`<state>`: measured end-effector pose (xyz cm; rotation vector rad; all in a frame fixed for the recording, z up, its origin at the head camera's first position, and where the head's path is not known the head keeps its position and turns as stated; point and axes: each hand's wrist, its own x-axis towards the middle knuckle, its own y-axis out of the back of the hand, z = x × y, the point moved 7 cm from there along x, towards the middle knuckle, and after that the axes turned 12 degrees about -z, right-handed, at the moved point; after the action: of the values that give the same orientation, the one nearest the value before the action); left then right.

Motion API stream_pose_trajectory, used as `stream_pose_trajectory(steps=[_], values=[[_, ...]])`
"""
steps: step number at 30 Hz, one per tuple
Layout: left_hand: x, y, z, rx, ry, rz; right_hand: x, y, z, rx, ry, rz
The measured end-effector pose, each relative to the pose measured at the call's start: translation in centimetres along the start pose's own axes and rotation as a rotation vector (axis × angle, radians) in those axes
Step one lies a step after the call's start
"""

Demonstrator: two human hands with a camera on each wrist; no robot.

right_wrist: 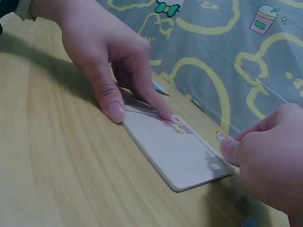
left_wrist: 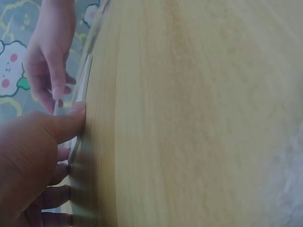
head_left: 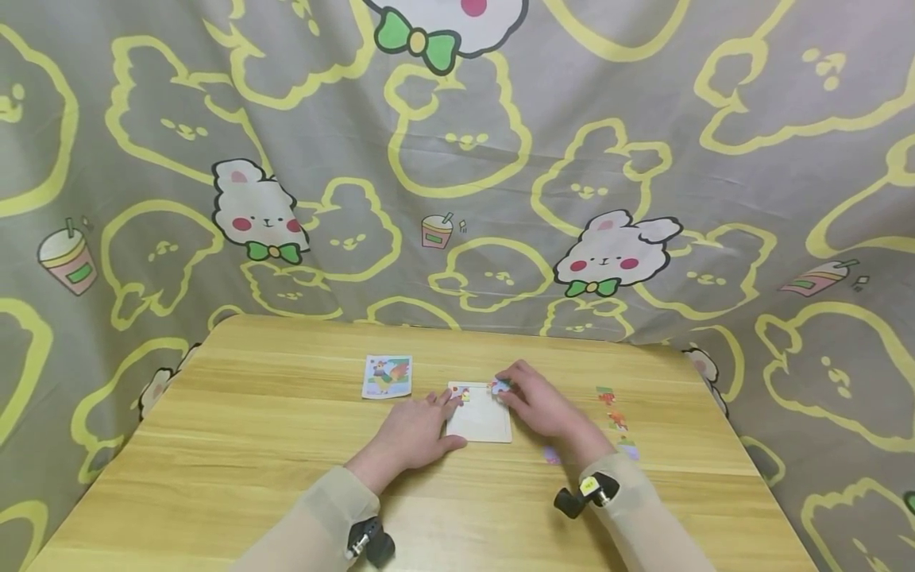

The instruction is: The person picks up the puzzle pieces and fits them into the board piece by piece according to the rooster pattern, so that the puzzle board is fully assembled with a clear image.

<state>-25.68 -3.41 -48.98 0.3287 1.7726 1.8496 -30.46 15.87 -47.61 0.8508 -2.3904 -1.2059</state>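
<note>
A white square puzzle tray [head_left: 480,423] lies on the table between both hands. In its upper left corner is a small colourful puzzle piece [right_wrist: 178,126]. My left hand [head_left: 411,435] rests at the tray's left side, with the thumb at its edge and the index fingertip touching that piece. Over the tray's upper right corner, my right hand [head_left: 541,403] pinches another puzzle piece [head_left: 500,387] between thumb and fingers. The right wrist view shows this held piece [right_wrist: 220,135] raised above the tray, mostly covered by the fingers.
A picture card [head_left: 388,376] with a colourful bird lies behind and left of the tray. Several loose puzzle pieces [head_left: 616,421] are spread to the right, some near the right forearm. The wooden table [head_left: 272,413] ends at a patterned curtain [head_left: 493,214].
</note>
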Motion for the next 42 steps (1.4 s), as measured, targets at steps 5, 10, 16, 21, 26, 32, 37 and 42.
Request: stream_pose_trajectory(steps=[5, 10, 16, 21, 26, 32, 37, 42], values=[[0.0, 0.0, 0.0, 0.000, 0.001, -0.003, 0.3, -0.6, -0.2, -0.027, 0.021, 0.001], [0.0, 0.0, 0.0, -0.003, -0.001, -0.004, 0.8, -1.1, 0.0, -0.054, 0.014, -0.009], [-0.1, -0.1, 0.0, 0.019, 0.003, -0.001, 1.4, -1.6, -0.3, -0.056, 0.028, -0.017], [-0.1, 0.0, 0.1, 0.030, -0.001, 0.003, 1.8, -1.9, -0.6, -0.074, 0.029, -0.014], [-0.1, 0.1, 0.0, 0.026, 0.005, 0.007, 2.1, -2.2, -0.7, -0.102, 0.024, -0.005], [0.0, 0.0, 0.1, 0.016, 0.011, -0.003, 2.3, -2.2, -0.8, -0.104, 0.032, 0.002], [0.0, 0.2, 0.2, 0.022, 0.016, -0.013, 2.3, -2.4, -1.0, -0.110, 0.032, -0.010], [0.0, 0.4, 0.4, 0.047, 0.006, -0.015, 2.5, -2.6, -0.8, -0.137, 0.025, -0.027]])
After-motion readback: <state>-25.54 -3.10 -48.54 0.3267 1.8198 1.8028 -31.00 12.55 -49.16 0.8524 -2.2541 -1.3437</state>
